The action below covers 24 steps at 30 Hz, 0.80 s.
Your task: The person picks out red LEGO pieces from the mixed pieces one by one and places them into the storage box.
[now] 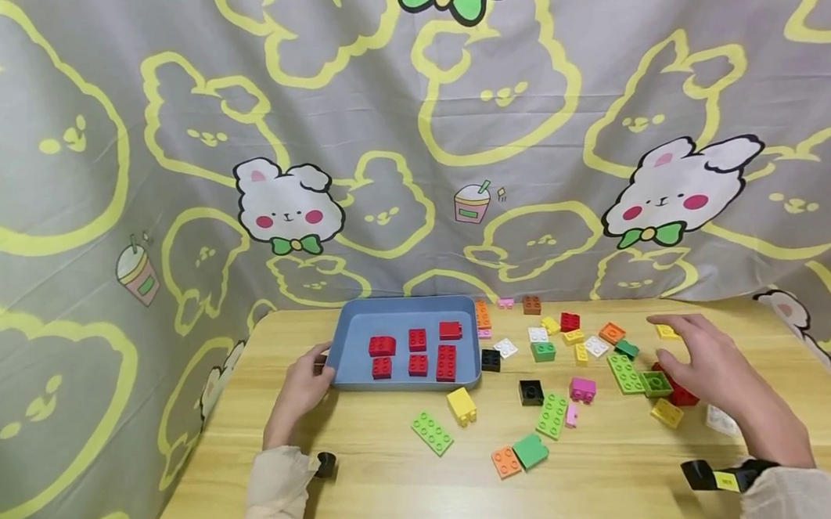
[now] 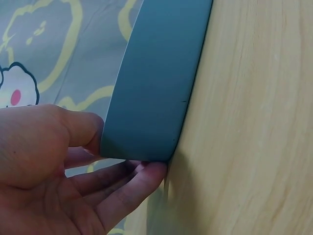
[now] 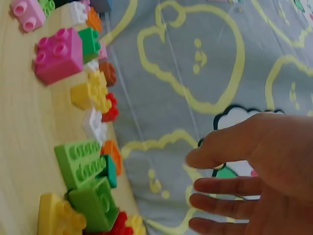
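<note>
My left hand (image 1: 305,388) holds a blue-grey tray (image 1: 404,311) at its left end. In the left wrist view the thumb is at the tray's rim and the fingers (image 2: 139,193) reach the lower corner. Several red bricks (image 1: 446,363) lie spread inside the tray. On the right, my right hand (image 1: 710,369) is over the loose bricks with nothing in it, fingers extended. Below it are a red brick (image 1: 683,394), partly hidden by the hand, an upturned green brick (image 1: 656,383) and a lime-green brick (image 1: 626,374).
Many coloured bricks are scattered right of the tray, among them a magenta one (image 1: 582,389) and a black one (image 1: 531,392). In front of the tray lie a yellow brick (image 1: 462,407) and a long lime-green brick (image 1: 432,433). A patterned curtain (image 1: 381,136) hangs behind the table.
</note>
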Motion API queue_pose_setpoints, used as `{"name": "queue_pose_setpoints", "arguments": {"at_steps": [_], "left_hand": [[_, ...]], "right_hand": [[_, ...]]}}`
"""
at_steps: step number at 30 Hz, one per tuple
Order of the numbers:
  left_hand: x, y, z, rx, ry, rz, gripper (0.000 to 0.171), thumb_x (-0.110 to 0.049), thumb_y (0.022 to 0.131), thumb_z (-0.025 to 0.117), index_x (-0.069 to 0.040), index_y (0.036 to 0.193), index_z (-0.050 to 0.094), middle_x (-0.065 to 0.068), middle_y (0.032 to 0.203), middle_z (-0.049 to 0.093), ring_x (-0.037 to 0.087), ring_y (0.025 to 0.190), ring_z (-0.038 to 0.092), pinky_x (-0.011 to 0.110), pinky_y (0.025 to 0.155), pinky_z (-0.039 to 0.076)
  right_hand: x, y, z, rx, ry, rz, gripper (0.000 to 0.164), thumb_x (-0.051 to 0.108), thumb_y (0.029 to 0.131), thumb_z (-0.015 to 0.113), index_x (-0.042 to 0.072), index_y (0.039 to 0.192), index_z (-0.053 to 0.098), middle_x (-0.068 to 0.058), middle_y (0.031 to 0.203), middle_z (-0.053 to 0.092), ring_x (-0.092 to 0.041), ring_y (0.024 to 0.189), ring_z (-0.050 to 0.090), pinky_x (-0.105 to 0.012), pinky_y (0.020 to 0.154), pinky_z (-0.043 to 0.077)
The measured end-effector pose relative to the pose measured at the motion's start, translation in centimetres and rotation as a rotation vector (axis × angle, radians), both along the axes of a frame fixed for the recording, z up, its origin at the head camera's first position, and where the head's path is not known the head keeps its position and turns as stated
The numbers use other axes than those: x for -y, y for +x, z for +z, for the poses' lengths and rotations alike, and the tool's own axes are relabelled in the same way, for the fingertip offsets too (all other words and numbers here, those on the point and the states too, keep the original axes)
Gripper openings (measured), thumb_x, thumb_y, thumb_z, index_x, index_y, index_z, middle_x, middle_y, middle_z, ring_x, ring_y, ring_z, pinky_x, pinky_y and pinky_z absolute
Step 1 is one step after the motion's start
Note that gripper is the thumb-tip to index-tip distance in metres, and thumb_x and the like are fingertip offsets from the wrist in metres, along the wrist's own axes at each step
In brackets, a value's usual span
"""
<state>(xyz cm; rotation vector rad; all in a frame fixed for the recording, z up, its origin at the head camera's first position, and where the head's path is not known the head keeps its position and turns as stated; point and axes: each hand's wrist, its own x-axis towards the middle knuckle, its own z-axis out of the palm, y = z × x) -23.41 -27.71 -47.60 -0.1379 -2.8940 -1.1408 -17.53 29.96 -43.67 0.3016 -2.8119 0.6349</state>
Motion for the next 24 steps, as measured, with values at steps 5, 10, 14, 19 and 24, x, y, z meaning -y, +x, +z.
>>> {"name": "queue_pose_setpoints", "arguments": {"at_steps": [5, 10, 14, 19, 24], "left_hand": [[0.3, 0.0, 0.0, -0.018, -0.013, 0.005, 0.049, 0.001, 0.091, 0.049, 0.005, 0.140, 0.046, 0.027, 0.114, 0.060, 0.034, 0.100, 0.060, 0.047, 0.081, 0.051], [0.3, -0.1, 0.2, -0.009, -0.012, -0.005, 0.049, 0.002, 0.092, 0.048, 0.005, 0.141, 0.045, 0.028, 0.116, 0.059, 0.034, 0.102, 0.059, 0.045, 0.079, 0.052], [0.3, -0.1, 0.2, -0.013, -0.006, -0.005, 0.049, 0.003, 0.091, 0.048, 0.006, 0.140, 0.045, 0.028, 0.115, 0.059, 0.033, 0.099, 0.060, 0.042, 0.075, 0.053], [0.1, 0.0, 0.0, -0.012, -0.007, -0.004, 0.050, 0.002, 0.091, 0.048, 0.006, 0.140, 0.045, 0.027, 0.113, 0.060, 0.032, 0.095, 0.061, 0.040, 0.072, 0.053], [-0.1, -0.1, -0.2, -0.019, -0.005, -0.009, 0.050, 0.003, 0.090, 0.049, 0.006, 0.140, 0.045, 0.028, 0.113, 0.060, 0.032, 0.096, 0.061, 0.041, 0.073, 0.053]], "right_hand": [[-1.5, 0.0, -1.2, 0.183, 0.012, 0.011, 0.051, 0.001, 0.079, 0.069, -0.009, 0.126, 0.053, -0.040, 0.114, 0.048, -0.054, 0.098, 0.050, -0.067, 0.074, 0.044], [-2.5, 0.1, -2.0, 0.294, 0.034, 0.023, 0.056, 0.003, 0.075, 0.074, -0.011, 0.125, 0.053, -0.039, 0.109, 0.052, -0.053, 0.094, 0.053, -0.065, 0.075, 0.046], [-2.6, 0.0, -2.4, 0.325, 0.040, 0.034, 0.060, 0.006, 0.072, 0.078, -0.013, 0.123, 0.053, -0.038, 0.104, 0.053, -0.048, 0.088, 0.056, -0.063, 0.074, 0.047], [-2.7, -0.1, -2.7, 0.375, 0.041, 0.035, 0.063, 0.005, 0.071, 0.078, -0.016, 0.124, 0.050, -0.029, 0.096, 0.055, -0.035, 0.081, 0.052, -0.056, 0.071, 0.049], [-3.0, -0.2, -3.0, 0.406, 0.056, 0.016, 0.062, 0.005, 0.072, 0.077, -0.017, 0.124, 0.050, -0.028, 0.098, 0.054, -0.035, 0.083, 0.050, -0.054, 0.072, 0.049]]}}
